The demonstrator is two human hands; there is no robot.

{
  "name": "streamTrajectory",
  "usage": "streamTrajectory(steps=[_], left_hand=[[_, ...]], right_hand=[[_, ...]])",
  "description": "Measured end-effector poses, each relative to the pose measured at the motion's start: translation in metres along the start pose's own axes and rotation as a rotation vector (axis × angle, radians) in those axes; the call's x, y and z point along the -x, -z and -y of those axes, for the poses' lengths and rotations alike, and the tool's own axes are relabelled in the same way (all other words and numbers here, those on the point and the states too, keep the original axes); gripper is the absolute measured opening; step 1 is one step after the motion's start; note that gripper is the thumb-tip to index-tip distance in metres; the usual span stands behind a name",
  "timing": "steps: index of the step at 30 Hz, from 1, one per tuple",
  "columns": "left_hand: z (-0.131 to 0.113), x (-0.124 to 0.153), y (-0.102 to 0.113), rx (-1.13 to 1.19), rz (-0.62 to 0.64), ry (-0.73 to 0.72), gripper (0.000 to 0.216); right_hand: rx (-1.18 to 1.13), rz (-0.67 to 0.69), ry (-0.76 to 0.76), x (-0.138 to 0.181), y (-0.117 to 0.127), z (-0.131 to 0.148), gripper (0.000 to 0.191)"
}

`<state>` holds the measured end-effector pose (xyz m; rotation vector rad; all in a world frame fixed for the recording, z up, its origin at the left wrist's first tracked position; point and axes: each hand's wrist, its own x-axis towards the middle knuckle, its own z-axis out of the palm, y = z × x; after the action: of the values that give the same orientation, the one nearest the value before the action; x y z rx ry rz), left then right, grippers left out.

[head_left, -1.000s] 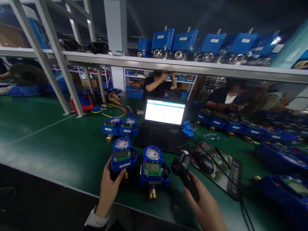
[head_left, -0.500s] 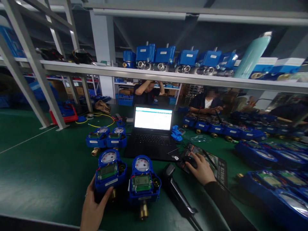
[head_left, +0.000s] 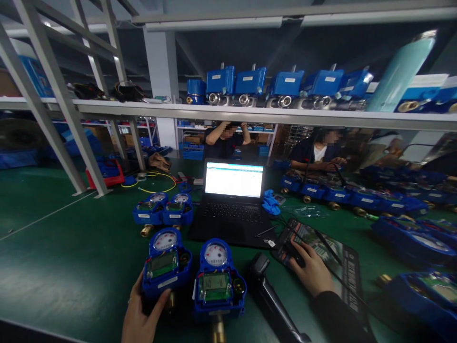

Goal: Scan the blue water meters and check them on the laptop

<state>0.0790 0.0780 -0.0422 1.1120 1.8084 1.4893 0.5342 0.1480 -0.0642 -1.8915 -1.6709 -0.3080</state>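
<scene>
My left hand (head_left: 144, 309) grips the lower left of a blue water meter (head_left: 167, 267), thumb at its front by the brass fitting and fingers along its side. Its round dial and grey display face up. Right beside it stands a second blue water meter (head_left: 217, 281), with digits on its display and a brass end pointing at me. My right hand (head_left: 314, 271) is closed over a black computer mouse (head_left: 297, 255) on a printed mouse pad (head_left: 352, 271). A black handheld scanner (head_left: 273, 297) lies between the second meter and my right arm.
An open laptop (head_left: 233, 214) with a lit screen stands ahead. Two more meters (head_left: 178, 209) sit left of it; rows of blue meters (head_left: 335, 195) fill the right. A shelf (head_left: 228, 113) crosses above, bearing blue units and a teal bottle (head_left: 402, 74). Two people sit beyond the table.
The whole view has shifted, so most things appear slightly lower and farther right. My right hand and the mouse have slid a little rightward on the pad. My left hand keeps its grip.
</scene>
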Motion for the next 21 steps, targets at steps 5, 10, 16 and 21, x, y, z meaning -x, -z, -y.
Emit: streamTrajectory(steps=[5,10,16,21], left_hand=[[-0.0028,0.0019,0.0006,0.020,-0.002,0.035,0.109],[-0.0045,0.0019,0.0003,0.024,0.003,0.043,0.112],[0.0036,-0.0011,0.0014,-0.013,-0.010,0.026,0.109],[0.0024,-0.0009,0.0020,-0.042,0.004,0.010,0.109]], right_hand=[[0.040,-0.014,-0.010,0.0003,-0.0020,-0.0005,0.049],[0.083,-0.046,0.000,0.0004,-0.0037,-0.0010,0.049],[0.108,-0.083,0.042,-0.0001,-0.0089,-0.0050,0.048],[0.134,-0.100,0.055,0.0002,-0.0096,-0.0060,0.048]])
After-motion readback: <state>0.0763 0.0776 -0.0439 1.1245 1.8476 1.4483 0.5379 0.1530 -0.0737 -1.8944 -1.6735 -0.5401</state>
